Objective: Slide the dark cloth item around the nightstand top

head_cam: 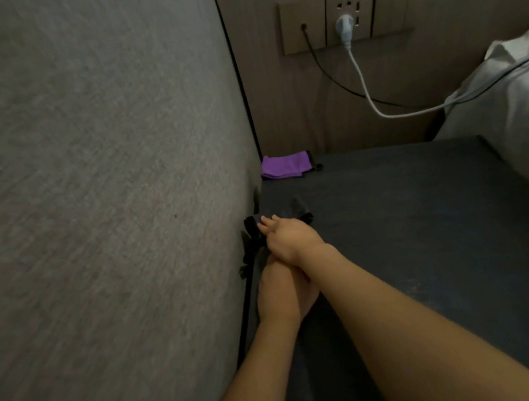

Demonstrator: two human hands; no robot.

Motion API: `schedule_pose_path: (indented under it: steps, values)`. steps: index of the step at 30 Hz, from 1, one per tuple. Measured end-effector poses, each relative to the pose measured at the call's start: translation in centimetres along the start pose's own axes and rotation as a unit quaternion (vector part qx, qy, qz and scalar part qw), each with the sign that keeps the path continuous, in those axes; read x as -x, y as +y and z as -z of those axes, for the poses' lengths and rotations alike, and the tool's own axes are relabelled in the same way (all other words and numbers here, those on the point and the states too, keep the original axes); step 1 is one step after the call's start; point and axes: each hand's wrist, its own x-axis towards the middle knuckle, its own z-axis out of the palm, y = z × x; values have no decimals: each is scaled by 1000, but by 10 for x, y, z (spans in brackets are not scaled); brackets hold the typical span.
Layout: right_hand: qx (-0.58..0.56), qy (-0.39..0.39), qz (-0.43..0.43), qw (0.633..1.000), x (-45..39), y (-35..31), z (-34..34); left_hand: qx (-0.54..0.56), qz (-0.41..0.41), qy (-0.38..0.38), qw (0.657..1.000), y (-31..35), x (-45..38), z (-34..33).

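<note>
Black cloth [254,235] on dark table [409,215]: right hand [290,239] pinches it; left hand [277,294] grip unclear.

Two bare forearms, no sleeves, no rings

The right hand [290,239] lies across the left hand [280,294] and covers its fingers, so what they do with the crumpled black fabric piece [256,235] cannot be told. The fabric blends into the dark grey tabletop [409,215], its outline unclear. The white bedding [521,119] and white power cable [378,104] run out past the right edge.
</note>
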Motion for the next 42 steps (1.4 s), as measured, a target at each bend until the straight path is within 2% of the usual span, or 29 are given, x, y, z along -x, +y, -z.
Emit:
schedule_pose_path:
  steps: [3, 5, 9, 19, 26, 38, 42]
  values:
    - [-34, 2, -13, 999, 4, 10, -5, 28, 13, 31, 999, -3, -3, -2]
    - [-73, 30, -42, 996, 12, 24, -9, 47, -27, 65, 996, -2, -4, -3]
    - [-115, 70, -121, 984, 39, 59, -11, -20, -93, 58, 994, -5, -6, -3]
    - [-165, 142, -266, 939, 121, 166, 2, -27, -84, 78, 993, -4, -6, -6]
    - [-147, 172, -335, 915, 174, 220, 7, -32, -88, 84, 992, -2, -5, -4]
    - [-170, 176, -394, 886, 179, 202, 1, -39, -81, 87, 992, 2, 8, -5]
    - [-145, 162, -364, 906, 161, 167, -3, -38, -76, 78, 993, 2, 8, -6]
